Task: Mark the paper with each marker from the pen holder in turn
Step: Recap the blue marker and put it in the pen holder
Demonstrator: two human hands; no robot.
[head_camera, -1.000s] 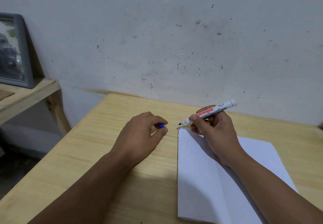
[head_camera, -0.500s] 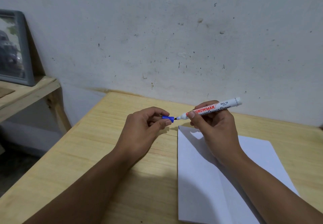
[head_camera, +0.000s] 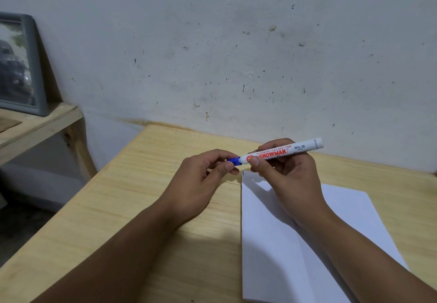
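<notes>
A white marker (head_camera: pixel 290 149) with red lettering lies almost level in my right hand (head_camera: pixel 283 172), a little above the table. Its blue cap (head_camera: pixel 234 161) sits over the tip, pinched between the thumb and fingers of my left hand (head_camera: pixel 203 179). The two hands meet just above the top left corner of a white sheet of paper (head_camera: pixel 272 243), which lies flat on the table. A short blue mark (head_camera: pixel 243 172) shows at that corner. No pen holder is in view.
The light wooden table (head_camera: pixel 142 196) stands against a stained white wall (head_camera: pixel 236 54). To the left is a lower wooden shelf (head_camera: pixel 40 123) carrying a grey framed picture (head_camera: pixel 21 66). Beyond the table's left edge the floor drops away.
The marker's tip rose from the paper's corner and turned level. My left hand lifted the blue cap to it, and the cap is now over the tip.
</notes>
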